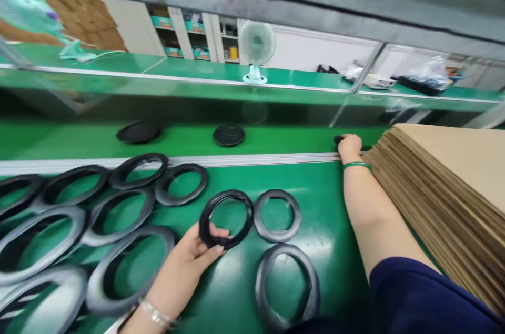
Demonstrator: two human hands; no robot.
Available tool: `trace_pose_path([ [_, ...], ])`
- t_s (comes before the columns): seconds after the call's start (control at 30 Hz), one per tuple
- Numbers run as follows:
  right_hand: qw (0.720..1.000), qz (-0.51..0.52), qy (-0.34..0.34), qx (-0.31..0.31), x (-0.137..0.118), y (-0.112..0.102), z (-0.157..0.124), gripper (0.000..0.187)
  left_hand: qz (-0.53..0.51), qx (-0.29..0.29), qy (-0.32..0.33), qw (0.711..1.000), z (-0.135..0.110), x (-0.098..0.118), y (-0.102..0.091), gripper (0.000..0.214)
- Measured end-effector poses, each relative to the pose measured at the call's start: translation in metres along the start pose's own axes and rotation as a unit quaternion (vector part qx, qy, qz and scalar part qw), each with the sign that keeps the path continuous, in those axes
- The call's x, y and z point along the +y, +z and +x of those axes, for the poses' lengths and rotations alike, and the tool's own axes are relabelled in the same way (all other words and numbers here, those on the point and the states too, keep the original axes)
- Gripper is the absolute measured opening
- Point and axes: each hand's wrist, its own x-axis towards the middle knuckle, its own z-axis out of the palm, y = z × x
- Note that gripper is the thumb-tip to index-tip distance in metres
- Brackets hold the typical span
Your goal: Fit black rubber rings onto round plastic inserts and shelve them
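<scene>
My left hand is closed on a black ring, thumb on its near edge and fingers through the opening. The ring is tilted just above the green table. Beside it lie a grey-black ring and, nearer to me, a larger one. My right hand reaches out to the green strip at the back, its fingers closed round a small dark thing, mostly hidden, whose kind I cannot make out. Two black discs lie on that strip further left.
Several more black rings crowd the table's left side. A tall stack of brown cardboard sheets stands at the right. A pale metal rail runs between table and strip. Behind is a raised shelf with a small fan; a grey beam crosses overhead.
</scene>
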Motion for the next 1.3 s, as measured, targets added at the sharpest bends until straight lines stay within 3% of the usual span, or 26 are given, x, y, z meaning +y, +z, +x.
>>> trace_pose_path([
  [0.17, 0.999, 0.030, -0.001, -0.035, -0.021, 0.015, -0.001, 0.022, 0.013, -0.005, -0.005, 1.000, -0.002, 0.001, 0.001, 0.043],
  [0.3, 0.999, 0.029, 0.024, -0.039, -0.030, 0.008, -0.006, 0.012, 0.015, -0.009, -0.015, 1.000, -0.006, 0.006, 0.003, 0.042],
  [0.4, 0.997, 0.068, -0.032, -0.016, -0.052, -0.006, -0.019, 0.010, 0.027, -0.017, -0.022, 0.999, -0.009, 0.010, 0.003, 0.043],
  [0.47, 0.986, 0.128, -0.106, 0.000, -0.082, -0.019, -0.044, 0.011, 0.025, -0.027, -0.027, 0.999, -0.009, 0.011, 0.002, 0.042],
  [0.53, 0.951, 0.230, -0.206, 0.000, -0.119, -0.033, -0.088, 0.011, 0.013, -0.024, -0.031, 0.999, -0.009, 0.010, 0.003, 0.041],
  [0.63, 0.841, 0.379, -0.379, -0.077, -0.164, -0.053, -0.180, 0.002, -0.013, 0.008, -0.024, 1.000, -0.008, 0.006, 0.007, 0.046],
  [0.7, 0.762, 0.420, -0.465, -0.164, -0.177, -0.063, -0.238, 0.004, -0.016, 0.028, -0.009, 0.999, -0.006, 0.004, 0.009, 0.051],
  [0.8, 0.691, 0.418, -0.551, -0.209, -0.174, -0.064, -0.293, 0.006, -0.019, 0.042, 0.006, 0.999, -0.005, 0.000, 0.011, 0.062],
  [0.9, 0.668, 0.370, -0.622, -0.171, -0.164, -0.055, -0.309, 0.014, -0.031, 0.052, 0.012, 0.998, -0.004, -0.003, 0.011, 0.072],
  [1.07, 0.650, 0.253, -0.709, -0.110, -0.160, -0.043, -0.311, 0.028, 0.011, 0.056, 0.022, 0.998, -0.004, -0.007, 0.008, 0.069],
  [1.3, 0.626, 0.222, -0.744, -0.067, -0.160, -0.046, -0.312, 0.030, 0.015, 0.061, 0.020, 0.998, -0.006, -0.003, 0.010, 0.068],
])
